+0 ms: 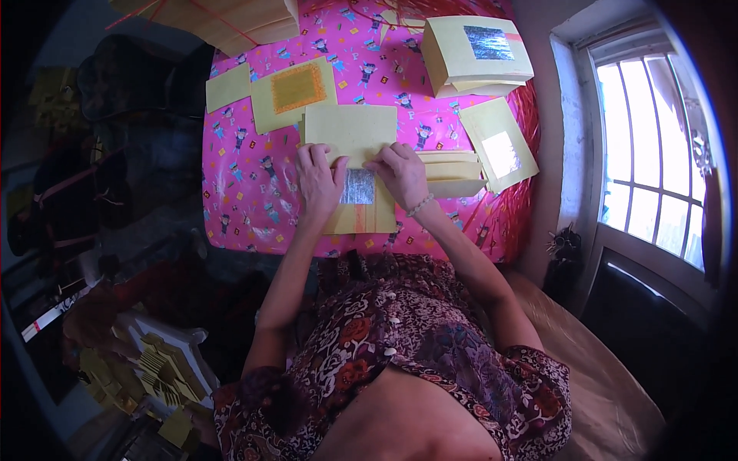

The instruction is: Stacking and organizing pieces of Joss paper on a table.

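Note:
On the table in front of me lies a plain pale-yellow paper sheet [350, 127]. Its near edge runs between my two hands, and I cannot tell whether it is a fold or a loose edge. My left hand [320, 180] has curled fingers and thumb closed at the sheet's left side. My right hand [402, 177], with a beaded bracelet at the wrist, pinches the edge at the right. Below that edge shows yellow paper with a silver foil square [359, 187], partly covered by my left thumb. A stack of folded yellow papers [450, 173] lies right of my right hand.
A pink patterned cover [254, 207] lies over the table. A thick stack of yellow foil papers [477, 61] stands at the back right, near red plastic strands [526, 115]. Loose yellow papers [296, 92] lie at the far left. A barred window [653, 154] is at the right.

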Demonstrator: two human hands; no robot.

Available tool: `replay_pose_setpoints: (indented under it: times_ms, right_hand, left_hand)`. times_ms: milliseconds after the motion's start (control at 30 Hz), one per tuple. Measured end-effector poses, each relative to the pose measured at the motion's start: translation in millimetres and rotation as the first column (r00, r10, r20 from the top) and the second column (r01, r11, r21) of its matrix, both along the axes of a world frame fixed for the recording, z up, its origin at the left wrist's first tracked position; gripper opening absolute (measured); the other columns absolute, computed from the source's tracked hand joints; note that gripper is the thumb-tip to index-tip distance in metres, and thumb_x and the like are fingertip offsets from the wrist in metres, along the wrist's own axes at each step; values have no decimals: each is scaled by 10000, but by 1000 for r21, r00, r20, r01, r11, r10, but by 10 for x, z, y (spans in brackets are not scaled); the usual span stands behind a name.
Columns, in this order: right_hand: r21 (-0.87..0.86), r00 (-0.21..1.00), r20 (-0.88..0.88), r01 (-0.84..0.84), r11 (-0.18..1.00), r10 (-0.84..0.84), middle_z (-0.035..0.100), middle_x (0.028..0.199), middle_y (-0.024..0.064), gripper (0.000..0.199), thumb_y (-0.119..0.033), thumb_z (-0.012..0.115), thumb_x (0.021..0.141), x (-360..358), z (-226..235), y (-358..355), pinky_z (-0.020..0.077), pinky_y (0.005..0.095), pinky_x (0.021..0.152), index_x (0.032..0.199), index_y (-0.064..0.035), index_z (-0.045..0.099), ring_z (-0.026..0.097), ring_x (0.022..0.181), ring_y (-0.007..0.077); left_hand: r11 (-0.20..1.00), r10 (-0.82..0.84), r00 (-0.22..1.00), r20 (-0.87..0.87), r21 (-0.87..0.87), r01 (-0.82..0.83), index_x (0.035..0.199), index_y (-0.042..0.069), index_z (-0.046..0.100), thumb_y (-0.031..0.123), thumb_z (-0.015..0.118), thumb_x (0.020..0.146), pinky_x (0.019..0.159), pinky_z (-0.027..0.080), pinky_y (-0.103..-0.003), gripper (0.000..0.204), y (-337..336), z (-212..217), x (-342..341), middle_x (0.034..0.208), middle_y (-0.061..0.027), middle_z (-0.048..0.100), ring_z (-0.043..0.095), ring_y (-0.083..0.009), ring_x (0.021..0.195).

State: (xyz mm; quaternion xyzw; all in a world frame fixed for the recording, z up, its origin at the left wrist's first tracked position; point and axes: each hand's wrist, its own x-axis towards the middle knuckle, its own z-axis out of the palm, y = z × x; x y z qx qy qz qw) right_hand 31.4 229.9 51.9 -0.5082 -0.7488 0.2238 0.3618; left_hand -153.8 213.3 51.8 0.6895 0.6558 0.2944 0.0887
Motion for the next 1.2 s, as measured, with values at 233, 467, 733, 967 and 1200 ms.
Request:
replay_pose_setpoints:
  times_ms: [233,467,733,967,1200]
  right_hand:
    - [40,997,-40,73,996,-72,560,770,83,180,-106,778,736,83,-82,-53,469,366,619,803,-47,622,572,705,250]
    - [-251,990,-132,20,968,-55,570,884,87,272,-183,786,747,129,105,-64,505,364,682,929,-50,635,577,744,257]
    - [165,886,449,-213,963,119,565,911,5,254,-331,729,770,235,154,74,428,348,806,928,-151,645,545,925,194]
    - [239,899,415,-255,937,139,577,901,-14,231,-306,737,770,291,128,154,436,348,806,937,-167,658,543,933,184]
    - [-17,994,-95,59,998,-61,444,1277,223,612,-286,767,821,324,317,34,448,440,983,1303,-40,479,533,1133,338]
  left_hand:
    - [999,-19,1000,-10,27,19,1061,19,494,261,682,862,843,421,-487,366,5,-37,-3,1047,-188,467,501,-380,982]
    - [998,20,982,190,-64,-8,1048,39,561,193,704,848,769,474,-419,290,-5,100,-95,1005,-137,508,563,-291,886]
    - [985,132,989,65,103,-138,1053,25,537,274,714,863,614,479,-413,359,28,238,-297,864,-123,557,591,-253,654]
    - [947,273,913,303,-249,-201,1060,40,496,337,690,869,671,505,-439,403,87,155,-283,819,-152,680,678,-296,703]
    - [973,229,552,802,-190,-127,1216,-19,334,0,577,911,651,568,-241,391,107,503,16,1089,-168,590,624,-157,866]
